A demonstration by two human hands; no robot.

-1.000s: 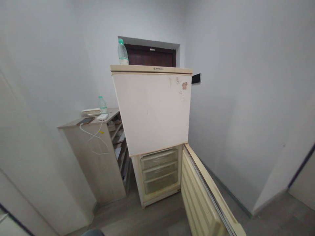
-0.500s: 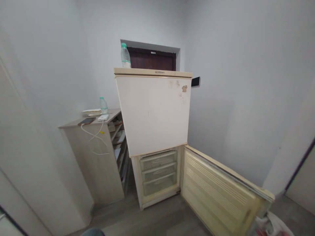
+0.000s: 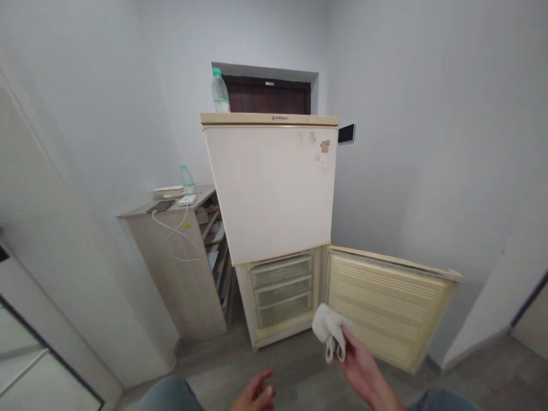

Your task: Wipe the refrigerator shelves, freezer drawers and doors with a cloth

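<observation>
My right hand [image 3: 357, 361] grips a white cloth [image 3: 329, 326], which hangs bunched from the fingers in front of the lower part of the fridge. At the bottom centre is my left hand [image 3: 258, 393], its fingers partly curled and apart, holding nothing. The white fridge [image 3: 274, 194] stands ahead, its upper door closed. Its lower door [image 3: 385, 302] is swung wide to the right. Inside the lower compartment, clear drawers [image 3: 282, 291] are pushed in. The cloth overlaps the left edge of the lower door in view; whether they touch I cannot tell.
A plastic bottle [image 3: 220, 91] with a green cap stands on the fridge. To the left, a wooden cabinet [image 3: 171, 274] bears another bottle [image 3: 187, 180], a phone [image 3: 161, 206], a white device [image 3: 187, 200] with a hanging cable, and papers. A wall is on the right.
Both hands have come into view, the right one with the cloth. The lower door now appears swung further back toward the wall. The view has shifted slightly.
</observation>
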